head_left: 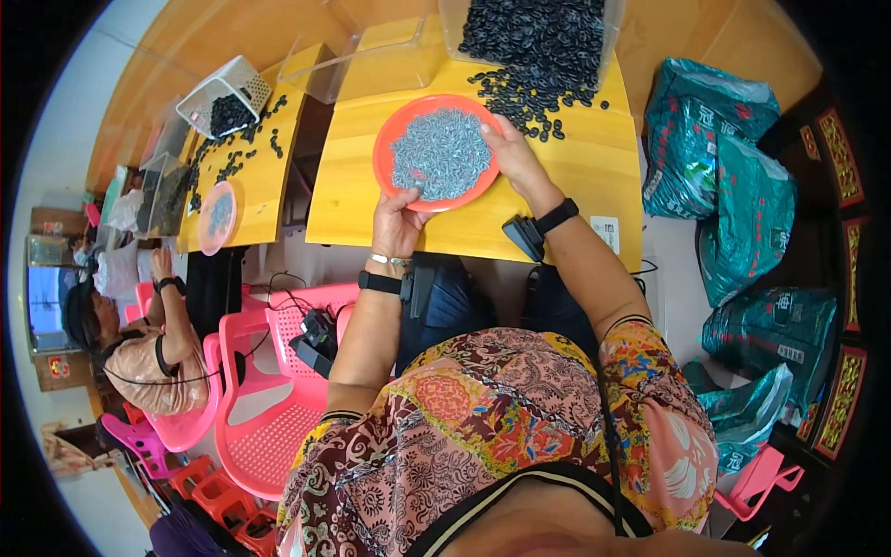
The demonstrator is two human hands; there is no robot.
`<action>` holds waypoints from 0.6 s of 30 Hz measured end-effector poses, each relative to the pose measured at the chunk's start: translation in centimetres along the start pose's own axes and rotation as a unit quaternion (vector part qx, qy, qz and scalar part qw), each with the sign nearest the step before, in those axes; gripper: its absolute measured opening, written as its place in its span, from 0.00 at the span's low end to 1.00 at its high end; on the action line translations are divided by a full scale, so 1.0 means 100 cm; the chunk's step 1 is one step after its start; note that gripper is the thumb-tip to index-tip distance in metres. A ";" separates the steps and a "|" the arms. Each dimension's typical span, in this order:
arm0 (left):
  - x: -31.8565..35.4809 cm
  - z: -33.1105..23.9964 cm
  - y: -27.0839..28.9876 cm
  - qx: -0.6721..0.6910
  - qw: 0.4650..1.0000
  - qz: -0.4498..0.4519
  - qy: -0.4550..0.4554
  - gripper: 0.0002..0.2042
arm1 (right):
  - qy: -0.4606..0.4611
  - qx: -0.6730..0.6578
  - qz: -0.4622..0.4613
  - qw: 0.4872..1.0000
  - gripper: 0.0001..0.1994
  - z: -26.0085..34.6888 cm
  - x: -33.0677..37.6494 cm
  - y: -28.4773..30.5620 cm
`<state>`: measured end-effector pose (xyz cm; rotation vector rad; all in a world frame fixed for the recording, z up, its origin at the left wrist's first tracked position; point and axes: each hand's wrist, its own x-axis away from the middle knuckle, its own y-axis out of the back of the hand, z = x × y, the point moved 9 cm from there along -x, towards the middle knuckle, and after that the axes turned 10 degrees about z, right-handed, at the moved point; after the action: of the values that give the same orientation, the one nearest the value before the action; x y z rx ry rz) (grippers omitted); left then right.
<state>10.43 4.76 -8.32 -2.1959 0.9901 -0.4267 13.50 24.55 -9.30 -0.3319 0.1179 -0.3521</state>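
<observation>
A round orange-red plastic plate (381, 170) is held at the yellow table's front part, heaped with many small silvery-grey slender metal pieces (442, 153) that look like screws or pins. My left hand (399, 223) grips its near rim, thumb on top and the other fingers partly hidden underneath. On the right rim my right hand (516, 160) is closed, the thumb over the edge. Whether the plate rests on the table or is lifted off it, I cannot tell. Beyond the right hand lie loose black oval plastic parts (534, 102), spilling from a clear bin (608, 37).
An empty-looking clear box (376, 67) stands at the table's far left. On another yellow table (269, 176) are a white basket (200, 102) of black parts and a pink plate (206, 243). Left sits another person (158, 357). Pink chairs (278, 436) and green sacks (687, 167) flank me.
</observation>
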 end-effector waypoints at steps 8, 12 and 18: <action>0.020 -0.024 0.055 0.032 0.992 -0.119 -0.017 0.27 | -0.129 0.015 0.085 0.988 0.21 0.019 0.025 -0.034; 0.024 -0.053 0.089 0.010 0.998 -0.060 -0.007 0.24 | -0.103 0.255 0.124 0.953 0.20 0.051 0.002 -0.023; 0.049 -0.112 0.116 -0.035 0.961 -0.229 -0.148 0.23 | 0.058 0.629 0.238 0.738 0.18 0.089 -0.045 -0.102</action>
<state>1.47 -9.52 -8.32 -2.4606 0.3359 -0.2569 7.54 19.80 2.73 1.0764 0.0614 0.1166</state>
